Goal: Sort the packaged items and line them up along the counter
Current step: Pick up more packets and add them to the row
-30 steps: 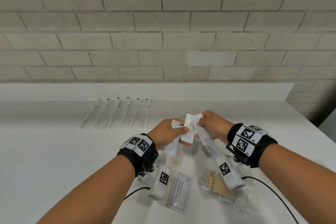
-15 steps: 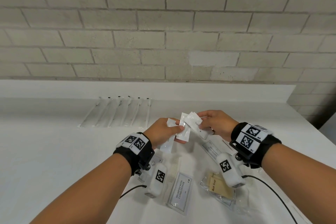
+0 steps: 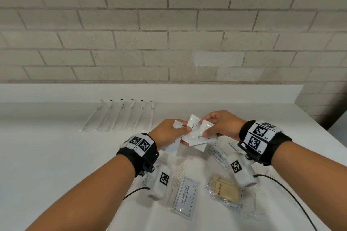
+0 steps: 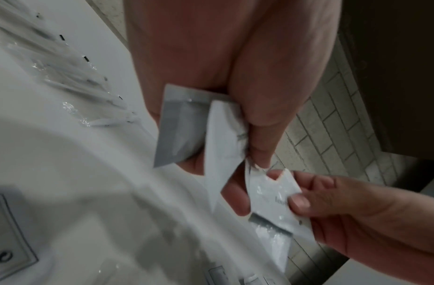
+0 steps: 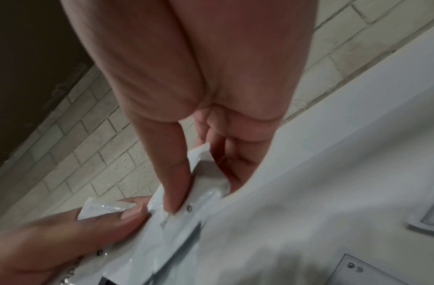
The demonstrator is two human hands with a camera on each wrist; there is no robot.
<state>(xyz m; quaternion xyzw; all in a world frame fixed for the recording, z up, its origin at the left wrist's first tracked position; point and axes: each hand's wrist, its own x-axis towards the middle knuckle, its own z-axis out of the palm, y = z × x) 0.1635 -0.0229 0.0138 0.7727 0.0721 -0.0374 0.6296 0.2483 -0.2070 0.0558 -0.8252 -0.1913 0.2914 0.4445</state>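
Pinching overlapping white sachets [image 3: 195, 133], both hands' [image 3: 169, 131] [image 3: 223, 125] fingers hide most print; only "Tooth" reads.

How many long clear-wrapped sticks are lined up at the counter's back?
6 wrapped sticks, one row, back left of the counter, left to right: first, second, third, fourth, fifth, sixth. None looks hidden.

We saw a white counter [image 3: 56, 155] carrying a row of clear-wrapped sticks [image 3: 120, 116] near its back edge, two shampoo sachets [image 3: 185, 196] nearer us, and a bath soap packet [image 3: 225, 190] just right of one.
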